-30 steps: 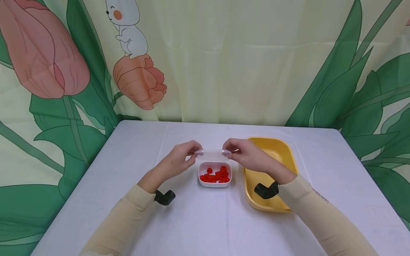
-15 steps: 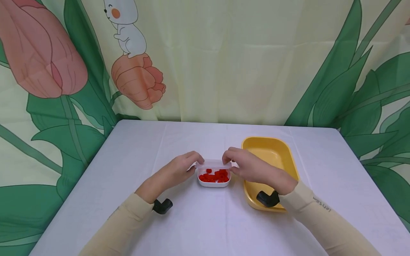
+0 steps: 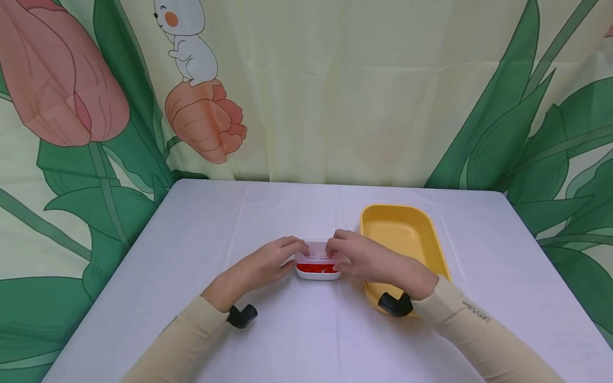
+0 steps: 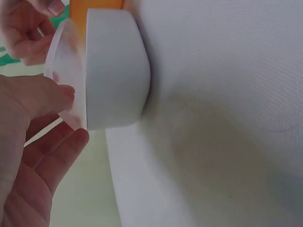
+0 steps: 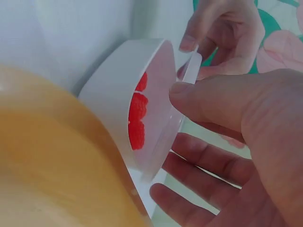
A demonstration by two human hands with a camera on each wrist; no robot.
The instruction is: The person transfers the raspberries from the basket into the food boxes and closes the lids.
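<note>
A small white box [image 3: 317,276] sits mid-table with red raspberries [image 5: 138,113] inside. Its translucent lid [image 3: 317,252] lies tilted over it, the far edge down near the box's far rim and the near edge raised, leaving a gap at the front. My left hand [image 3: 268,264] pinches the lid at its left end between thumb and fingers. At the right end, my right hand [image 3: 371,259] holds the lid the same way. In the right wrist view the thumb [image 5: 199,101] presses along the lid's edge, and the berries show through the gap.
A yellow tray [image 3: 399,226] stands right of the box, partly beneath my right forearm. White cloth [image 3: 287,340] covers the table. Behind it hangs a printed curtain [image 3: 335,96] with flowers and a rabbit. Each wrist wears a black camera mount [image 3: 242,316].
Both hands have come down and nearer with the lid. It was held above and behind the box; now it covers much of the opening, hiding most of the raspberries.
</note>
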